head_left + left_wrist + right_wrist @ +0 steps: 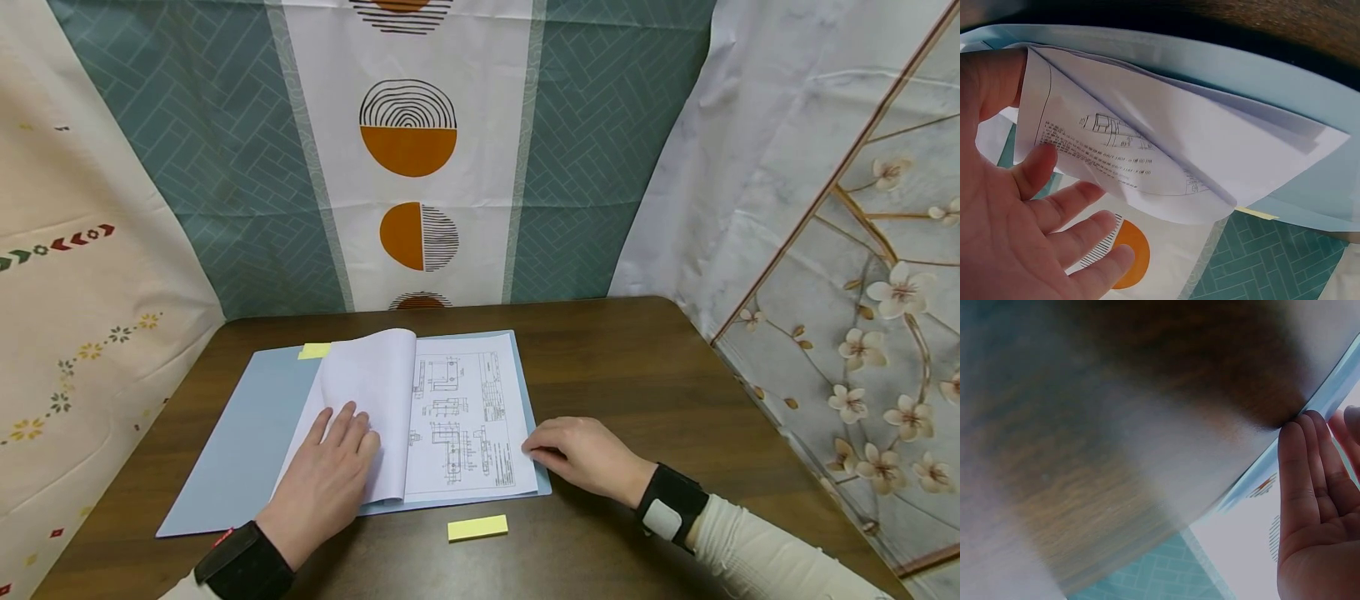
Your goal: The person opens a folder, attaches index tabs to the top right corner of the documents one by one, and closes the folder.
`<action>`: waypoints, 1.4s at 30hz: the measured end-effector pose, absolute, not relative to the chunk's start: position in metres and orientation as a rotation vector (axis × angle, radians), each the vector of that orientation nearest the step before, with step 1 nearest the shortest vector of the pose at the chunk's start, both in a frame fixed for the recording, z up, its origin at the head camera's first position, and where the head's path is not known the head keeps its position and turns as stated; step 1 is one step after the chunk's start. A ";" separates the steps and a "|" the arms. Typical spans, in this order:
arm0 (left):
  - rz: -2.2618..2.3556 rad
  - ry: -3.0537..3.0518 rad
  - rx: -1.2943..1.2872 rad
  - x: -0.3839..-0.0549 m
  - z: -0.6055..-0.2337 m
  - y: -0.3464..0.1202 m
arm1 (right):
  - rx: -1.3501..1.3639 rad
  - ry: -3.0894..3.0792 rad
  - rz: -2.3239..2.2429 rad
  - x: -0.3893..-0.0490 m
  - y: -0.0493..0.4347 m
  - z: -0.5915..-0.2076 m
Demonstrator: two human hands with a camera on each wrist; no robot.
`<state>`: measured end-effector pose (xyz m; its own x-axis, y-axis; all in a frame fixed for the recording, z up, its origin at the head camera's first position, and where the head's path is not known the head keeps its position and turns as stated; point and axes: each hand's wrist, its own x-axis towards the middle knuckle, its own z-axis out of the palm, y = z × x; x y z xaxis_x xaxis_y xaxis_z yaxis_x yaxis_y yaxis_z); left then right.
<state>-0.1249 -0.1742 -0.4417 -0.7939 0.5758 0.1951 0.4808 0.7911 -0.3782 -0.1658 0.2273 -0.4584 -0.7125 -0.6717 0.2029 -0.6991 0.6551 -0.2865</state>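
An open blue folder [225, 450] lies on the table with white sheets in it. My left hand [330, 479] rests on the blank back of the turned-over sheets [375, 358], its fingers fairly straight; in the left wrist view these sheets curl, and part of a printed side shows. To the right lies a page with a technical drawing [472, 417]. My right hand [585, 454] touches the right edge of that page and the folder, with fingers [1300, 475] nearly straight in the right wrist view. Whether its thumb and forefinger pinch a sheet is unclear.
A yellow sticky-note pad [477, 528] lies on the wooden table [615, 358] in front of the folder. Another yellow piece [314, 351] shows at the folder's top edge. Patterned cloths [600, 167] hang behind and at both sides.
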 end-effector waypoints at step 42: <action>0.204 -3.037 -0.763 -0.134 -0.438 -0.175 | 1.218 -2.704 0.458 -0.167 0.225 -0.460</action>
